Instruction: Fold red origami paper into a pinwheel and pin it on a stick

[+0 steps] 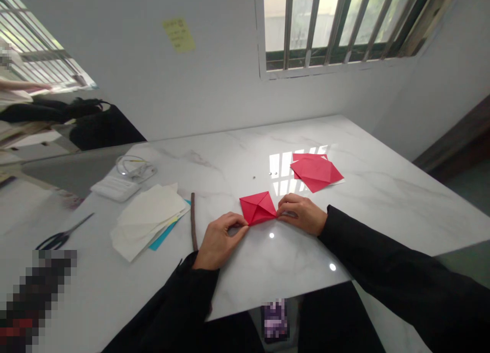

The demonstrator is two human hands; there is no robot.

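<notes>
A small folded red paper (258, 207) lies on the white marble table (237, 169) just in front of me. My left hand (219, 239) pinches its lower left corner, fingers curled together. On the opposite side my right hand (302, 213) pinches the right corner, with the fingers pressed on the paper's tip. Both arms wear black sleeves. Farther back to the right lie two more folded red papers (316, 170), overlapping, untouched.
A stack of cream sheets over a blue sheet (150, 220) lies left of my hands, with a thin brown stick (193, 220) beside it. Scissors (63, 234), a white pad (115, 187) and a coiled white cable (135, 168) sit farther left. A barred window is behind.
</notes>
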